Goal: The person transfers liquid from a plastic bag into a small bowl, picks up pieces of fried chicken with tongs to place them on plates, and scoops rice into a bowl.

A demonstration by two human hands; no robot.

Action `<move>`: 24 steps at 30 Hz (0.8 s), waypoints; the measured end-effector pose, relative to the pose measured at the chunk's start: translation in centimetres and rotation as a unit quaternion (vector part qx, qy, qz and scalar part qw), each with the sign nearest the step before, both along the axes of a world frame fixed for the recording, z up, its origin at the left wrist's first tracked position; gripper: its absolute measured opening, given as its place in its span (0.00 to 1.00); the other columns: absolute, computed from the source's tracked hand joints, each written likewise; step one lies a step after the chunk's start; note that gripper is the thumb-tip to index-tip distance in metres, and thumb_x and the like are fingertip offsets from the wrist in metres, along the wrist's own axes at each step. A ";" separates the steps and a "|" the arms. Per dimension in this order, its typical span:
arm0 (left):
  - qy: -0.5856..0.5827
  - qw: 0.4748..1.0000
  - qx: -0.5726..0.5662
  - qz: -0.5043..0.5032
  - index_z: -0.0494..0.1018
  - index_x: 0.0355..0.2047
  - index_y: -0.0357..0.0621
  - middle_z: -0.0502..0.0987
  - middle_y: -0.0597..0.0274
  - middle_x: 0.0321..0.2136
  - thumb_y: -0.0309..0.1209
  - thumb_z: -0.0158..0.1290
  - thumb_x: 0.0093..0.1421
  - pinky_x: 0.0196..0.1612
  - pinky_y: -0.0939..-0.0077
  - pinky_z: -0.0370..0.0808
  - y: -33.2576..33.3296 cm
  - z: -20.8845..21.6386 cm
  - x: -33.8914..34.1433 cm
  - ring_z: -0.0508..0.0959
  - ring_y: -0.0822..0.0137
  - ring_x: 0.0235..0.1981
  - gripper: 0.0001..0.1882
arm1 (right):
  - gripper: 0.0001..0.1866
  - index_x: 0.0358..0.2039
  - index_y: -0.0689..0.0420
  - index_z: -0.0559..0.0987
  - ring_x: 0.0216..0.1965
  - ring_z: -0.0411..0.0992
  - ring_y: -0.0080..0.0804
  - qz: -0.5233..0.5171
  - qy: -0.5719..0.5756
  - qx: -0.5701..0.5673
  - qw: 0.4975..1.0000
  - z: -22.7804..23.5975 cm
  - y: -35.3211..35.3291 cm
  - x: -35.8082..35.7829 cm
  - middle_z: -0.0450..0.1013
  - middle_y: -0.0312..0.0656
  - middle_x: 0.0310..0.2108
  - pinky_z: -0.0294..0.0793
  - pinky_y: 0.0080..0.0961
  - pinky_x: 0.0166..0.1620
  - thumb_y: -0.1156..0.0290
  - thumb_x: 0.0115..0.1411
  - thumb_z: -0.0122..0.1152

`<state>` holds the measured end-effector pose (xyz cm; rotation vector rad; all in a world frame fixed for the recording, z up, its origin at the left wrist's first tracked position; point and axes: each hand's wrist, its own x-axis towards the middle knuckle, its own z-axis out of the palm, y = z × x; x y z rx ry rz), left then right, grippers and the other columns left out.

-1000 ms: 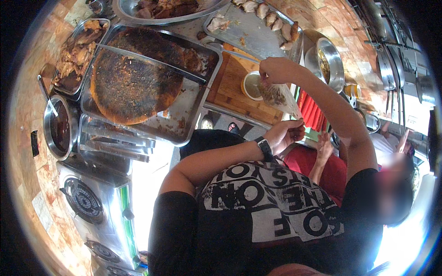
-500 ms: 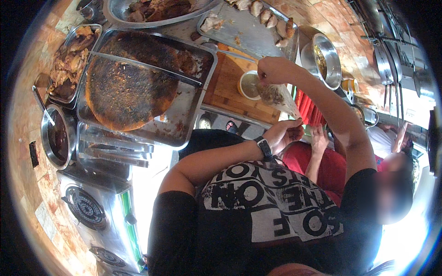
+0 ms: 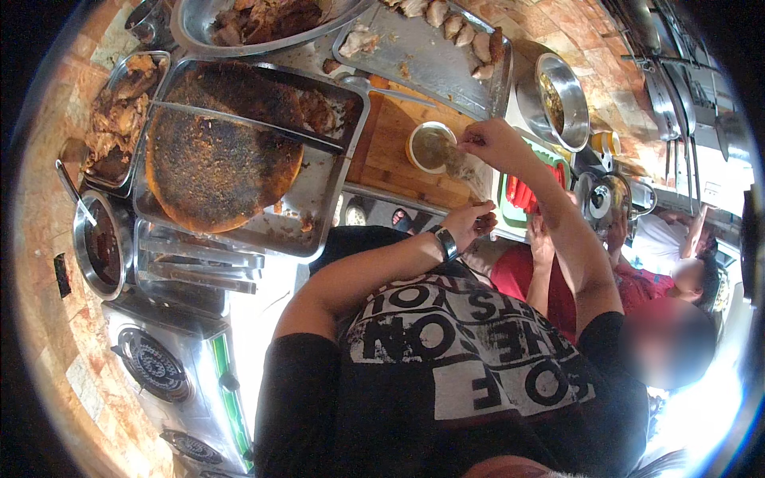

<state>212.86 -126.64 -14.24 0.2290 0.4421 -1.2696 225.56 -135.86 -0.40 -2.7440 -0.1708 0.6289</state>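
A clear plastic bag (image 3: 470,174) with brownish contents stretches between my hands, beside a white round tub (image 3: 431,148) of murky liquid on the wooden cutting board (image 3: 386,151). My right hand (image 3: 496,143) pinches the bag at its far end, just right of the tub's rim. Nearer my body, my left hand (image 3: 468,223), with a watch on its wrist, curls its fingers at the bag's near end. The exact grip there is partly hidden. A knife (image 3: 402,96) lies along the far part of the board.
To the left, a metal tray (image 3: 319,203) bears a large browned round slab (image 3: 223,163). Beyond the board is a tray (image 3: 398,60) with meat pieces. A steel bowl (image 3: 578,95) and a green tray (image 3: 504,195) of red sticks stand right, by a co-worker's hand (image 3: 542,243).
My left hand has shifted left, bringing the bag's near end closer to the board. My right hand has moved slightly right and nearer. More of the green tray shows.
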 end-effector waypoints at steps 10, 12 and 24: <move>-0.030 0.998 0.058 -0.023 0.73 0.32 0.44 0.76 0.64 0.26 0.35 0.56 0.63 0.32 0.75 0.75 -0.4 -3.4 -0.7 0.77 0.69 0.28 0.08 | 0.16 0.36 0.62 0.80 0.28 0.76 0.36 -0.196 -0.103 0.121 0.968 0.5 -0.5 -5.3 0.78 0.48 0.29 0.74 0.33 0.36 0.61 0.57 0.65; -0.026 0.997 0.066 -0.007 0.75 0.33 0.43 0.76 0.63 0.26 0.35 0.55 0.63 0.35 0.76 0.76 -0.4 -3.7 -1.0 0.77 0.70 0.29 0.08 | 0.16 0.37 0.62 0.80 0.28 0.76 0.35 -0.198 -0.155 0.157 0.955 -0.4 -0.9 -6.1 0.78 0.48 0.29 0.74 0.33 0.36 0.61 0.58 0.65; -0.096 0.992 0.077 -0.020 0.73 0.43 0.46 0.78 0.63 0.34 0.28 0.55 0.60 0.35 0.73 0.75 3.4 -6.1 0.2 0.78 0.68 0.32 0.10 | 0.10 0.37 0.62 0.76 0.33 0.68 0.19 -0.325 -0.220 0.247 0.886 1.6 -5.0 -9.6 0.73 0.36 0.30 0.69 0.20 0.41 0.68 0.64 0.58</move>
